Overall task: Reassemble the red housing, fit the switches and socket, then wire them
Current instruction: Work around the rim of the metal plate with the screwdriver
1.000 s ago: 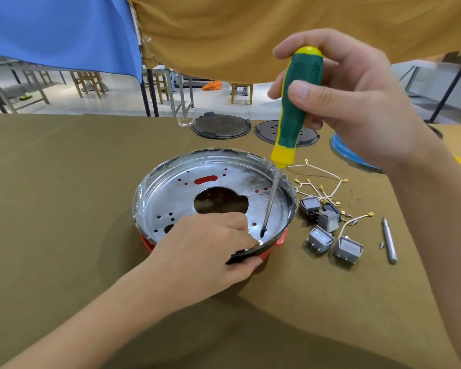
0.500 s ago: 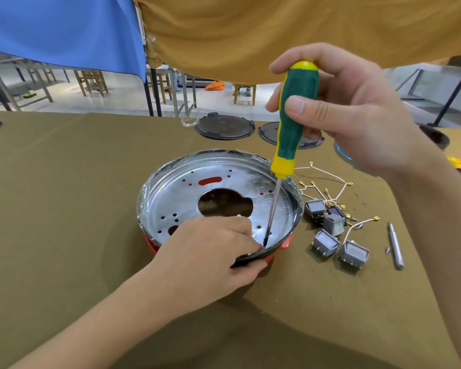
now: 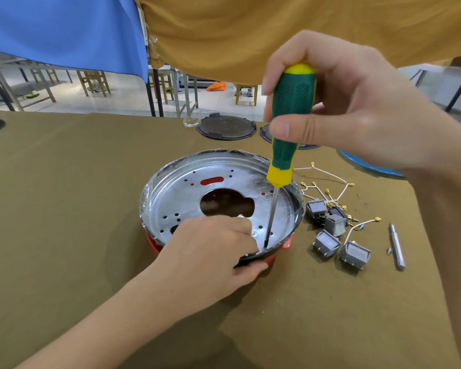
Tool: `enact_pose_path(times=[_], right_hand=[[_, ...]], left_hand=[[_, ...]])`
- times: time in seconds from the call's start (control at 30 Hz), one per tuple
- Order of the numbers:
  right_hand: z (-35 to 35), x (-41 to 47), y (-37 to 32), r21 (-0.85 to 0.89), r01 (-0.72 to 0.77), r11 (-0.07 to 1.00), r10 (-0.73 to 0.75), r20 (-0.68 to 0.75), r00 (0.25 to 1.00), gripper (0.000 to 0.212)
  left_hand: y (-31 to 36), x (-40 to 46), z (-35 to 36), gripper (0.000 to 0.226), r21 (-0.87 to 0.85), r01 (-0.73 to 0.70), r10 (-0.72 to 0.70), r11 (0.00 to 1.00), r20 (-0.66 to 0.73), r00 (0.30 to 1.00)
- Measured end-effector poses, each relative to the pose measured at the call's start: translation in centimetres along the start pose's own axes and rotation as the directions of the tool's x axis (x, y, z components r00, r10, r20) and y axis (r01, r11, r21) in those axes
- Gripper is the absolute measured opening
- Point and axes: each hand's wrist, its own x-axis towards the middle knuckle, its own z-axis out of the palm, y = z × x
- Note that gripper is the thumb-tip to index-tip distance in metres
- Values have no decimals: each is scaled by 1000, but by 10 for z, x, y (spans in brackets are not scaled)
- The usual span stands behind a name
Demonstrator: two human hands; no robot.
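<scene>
The red housing (image 3: 286, 246) sits mid-table with a round silver pan (image 3: 186, 195) seated in it. My left hand (image 3: 210, 251) grips the pan's near rim, fingers inside and thumb under the edge. A green and yellow screwdriver (image 3: 290, 121) stands almost upright in the grip of my right hand (image 3: 357, 107). Its tip rests on the pan floor just right of my left fingers. Several grey switches (image 3: 328, 243) with white wires (image 3: 330, 179) lie to the right of the housing.
A loose metal screwdriver bit (image 3: 396, 246) lies right of the switches with a small screw beside it. Two dark round plates (image 3: 225, 126) sit at the table's far edge, a blue disc (image 3: 367, 166) at the far right. Ochre cloth covers the table.
The screwdriver has stood up straighter and its tip has settled nearer my left fingers. My left hand keeps its grip on the rim.
</scene>
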Motion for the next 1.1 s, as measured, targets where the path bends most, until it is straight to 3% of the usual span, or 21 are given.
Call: enact_pose_path(times=[0.17,0.33,0.4,0.5,0.53,0.6,0.7,0.8,0.9,0.97,1.03,1.1], right_hand=[[5,0,-8,-283,-39,958,14,-89,996,31],[0,-1,-14,-166,-95,982,99,16,995,27],[2,-1,-16,-294,-111,949,97,-61,993,24],[10,3,-10,-502,-207,840,85,-256,963,36],[12,5,-8,-497,-220,839,92,-268,959,33],[14,6,-8,-318,-186,930,141,-158,977,19],[5,3,-12,-58,-155,986,155,-4,988,24],[0,1,-15,-175,-159,971,148,-77,986,26],[8,3,-18,-489,-189,852,94,-213,973,43],[15,6,-18,-575,-227,786,73,-277,958,47],[15,5,-15,-490,-226,842,123,-234,964,36],[9,2,-16,-306,-214,928,198,-83,977,19]], left_hand=[[1,-3,0,25,45,-10,11,999,-28,1000],[3,-4,4,29,67,-15,20,998,-76,997],[2,-4,4,31,54,-13,17,998,-87,996],[2,-6,6,27,61,-20,25,998,-84,996],[2,-6,6,27,56,-24,29,998,-87,996],[2,-7,7,30,69,-25,31,997,-84,996],[3,-7,6,35,108,-24,34,994,-87,996],[3,-8,6,33,138,-32,46,990,-104,994],[5,-8,8,32,147,-29,45,989,-107,993],[5,-7,9,31,147,-28,44,989,-106,993],[5,-7,9,29,148,-28,45,989,-114,992],[5,-6,8,29,135,-35,51,990,-123,991]])
